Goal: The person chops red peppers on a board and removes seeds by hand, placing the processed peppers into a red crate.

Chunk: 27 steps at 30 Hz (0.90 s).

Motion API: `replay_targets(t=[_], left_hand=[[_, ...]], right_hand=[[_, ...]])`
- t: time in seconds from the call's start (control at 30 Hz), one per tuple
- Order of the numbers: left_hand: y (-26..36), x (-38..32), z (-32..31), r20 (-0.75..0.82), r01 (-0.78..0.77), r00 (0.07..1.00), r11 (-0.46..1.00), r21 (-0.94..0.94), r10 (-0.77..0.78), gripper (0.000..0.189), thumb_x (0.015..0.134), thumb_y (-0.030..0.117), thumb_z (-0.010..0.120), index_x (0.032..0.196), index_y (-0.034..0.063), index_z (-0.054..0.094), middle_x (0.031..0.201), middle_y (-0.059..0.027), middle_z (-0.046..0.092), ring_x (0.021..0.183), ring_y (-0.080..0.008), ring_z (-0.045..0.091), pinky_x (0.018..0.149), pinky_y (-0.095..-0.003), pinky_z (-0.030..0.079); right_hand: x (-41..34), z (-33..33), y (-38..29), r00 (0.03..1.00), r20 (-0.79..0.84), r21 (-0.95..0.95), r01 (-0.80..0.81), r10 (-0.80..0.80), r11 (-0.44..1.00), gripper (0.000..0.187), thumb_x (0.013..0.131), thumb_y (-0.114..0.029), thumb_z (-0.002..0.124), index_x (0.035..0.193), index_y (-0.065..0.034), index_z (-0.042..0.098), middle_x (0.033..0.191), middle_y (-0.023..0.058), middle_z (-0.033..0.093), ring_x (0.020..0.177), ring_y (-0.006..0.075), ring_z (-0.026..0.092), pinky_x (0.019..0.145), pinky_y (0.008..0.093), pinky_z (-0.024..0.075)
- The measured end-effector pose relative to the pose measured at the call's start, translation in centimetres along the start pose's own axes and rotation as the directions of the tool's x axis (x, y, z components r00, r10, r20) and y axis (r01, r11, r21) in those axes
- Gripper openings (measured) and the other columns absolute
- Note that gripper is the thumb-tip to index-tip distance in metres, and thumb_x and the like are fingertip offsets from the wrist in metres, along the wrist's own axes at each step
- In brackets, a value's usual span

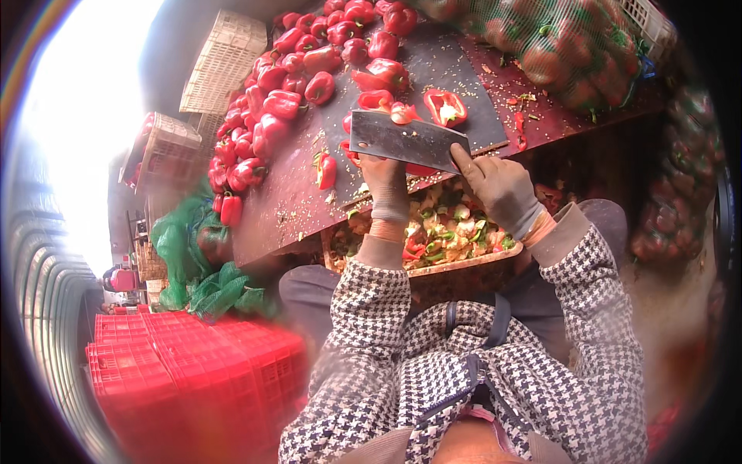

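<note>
My right hand (501, 188), in a glove, grips a broad cleaver (406, 139), its index finger laid along the blade. The blade lies nearly flat over the near part of the table, with a piece of red bell pepper (404, 113) at its far edge. Beneath the blade, my gloved left hand (384, 174) has its fingers hidden, with red pepper showing on both sides; whether it holds any cannot be seen. Beyond the cleaver lie an opened bell pepper (445, 108) and another cut one (375, 100). A pepper piece (326, 171) rests to the left.
Whole red bell peppers (282, 104) are heaped along the table's (290, 197) left and far side. Below its near edge, a tub (464, 261) holds cores and scraps. A green mesh sack (568, 52) of peppers sits far right. Red crates (197, 371) stand at lower left.
</note>
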State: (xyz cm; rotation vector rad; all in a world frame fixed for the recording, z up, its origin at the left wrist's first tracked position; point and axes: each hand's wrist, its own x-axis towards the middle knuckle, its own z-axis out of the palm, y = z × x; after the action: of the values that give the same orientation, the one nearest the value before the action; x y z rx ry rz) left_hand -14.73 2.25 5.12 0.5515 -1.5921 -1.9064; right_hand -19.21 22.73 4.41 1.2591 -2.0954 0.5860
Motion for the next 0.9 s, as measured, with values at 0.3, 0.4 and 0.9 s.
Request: replay_targets(t=[0.3,0.4,0.9], left_hand=[[-3.9,-2.9,-2.5,-0.161,0.111,0.984,0.960,0.256,-0.071,0.053,0.071,0.024,0.080,0.110,-0.0017,0.057,0.103,-0.0118,0.065,0.092,-0.0190,0.063,0.084,-0.0317,0.050],[-3.8,-5.4,-2.7,-0.220,0.184,0.971,0.880,0.438,-0.094,0.049,0.070,0.020,0.081,0.105,-0.0008,0.055,0.096,-0.0110,0.065,0.085,-0.0199,0.064,0.080,-0.0326,0.053],[-0.6,-8.6,-10.8,0.287,0.279,0.955,0.581,-0.765,-0.081,0.068,0.077,0.019,0.068,0.138,0.0020,0.043,0.137,-0.0197,0.049,0.131,-0.0382,0.044,0.113,-0.0561,0.031]], right_hand=[[-3.9,-0.9,-3.2,0.978,0.181,-0.076,-0.090,0.103,0.993,0.060,0.080,-0.014,0.065,0.138,-0.0077,0.052,0.071,0.0021,0.046,0.062,0.0174,0.054,0.051,0.0337,0.0455],[-5.4,-1.6,-5.0,0.950,0.248,-0.074,-0.175,0.188,0.982,0.050,0.085,-0.016,0.063,0.134,-0.0115,0.056,0.070,0.0055,0.050,0.063,0.0210,0.058,0.052,0.0356,0.0475],[-1.9,-1.1,-0.4,0.536,0.474,0.593,-0.781,0.699,0.197,0.036,0.094,-0.018,0.058,0.126,-0.0033,0.061,0.071,-0.0023,0.058,0.058,0.0017,0.051,0.052,0.0203,0.0419]])
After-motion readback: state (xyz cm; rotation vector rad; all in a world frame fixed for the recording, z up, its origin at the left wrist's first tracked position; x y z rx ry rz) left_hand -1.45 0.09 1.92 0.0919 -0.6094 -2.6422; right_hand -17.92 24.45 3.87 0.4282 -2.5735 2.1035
